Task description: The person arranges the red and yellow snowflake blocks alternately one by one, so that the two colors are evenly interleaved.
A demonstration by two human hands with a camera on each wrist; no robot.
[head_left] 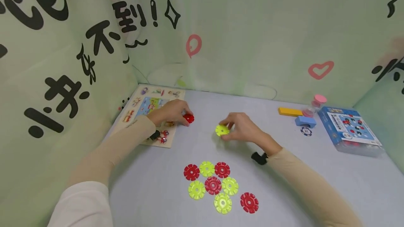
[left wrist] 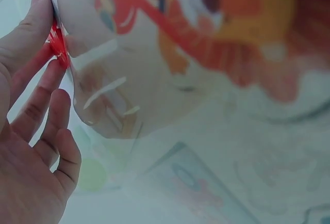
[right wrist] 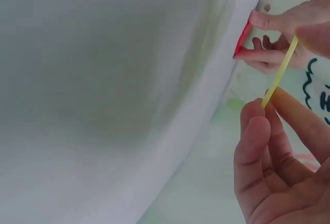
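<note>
My left hand [head_left: 172, 111] pinches a red notched disc [head_left: 189, 118] by the right edge of a wooden picture puzzle board [head_left: 172, 139]. In the left wrist view, thumb and fingertips hold that red disc [left wrist: 59, 46] close to the board's edge. To the right, my right hand [head_left: 241, 127] pinches a yellow notched disc [head_left: 222, 130] between thumb and fingers. The right wrist view shows this yellow disc [right wrist: 280, 72] edge-on. Nearer me, several red and yellow discs lie flat in a cluster, among them a red disc [head_left: 213, 185] in the middle and a yellow disc [head_left: 222, 203] in front.
At the right stand a blue box [head_left: 353, 129], a yellow block [head_left: 289, 111], a blue arch block [head_left: 305, 121] and a pink-capped clear bottle [head_left: 317, 102]. A small round chip [head_left: 306, 131] lies before them. One red disc [head_left: 249, 203] sits apart from the cluster. Curtains surround the table.
</note>
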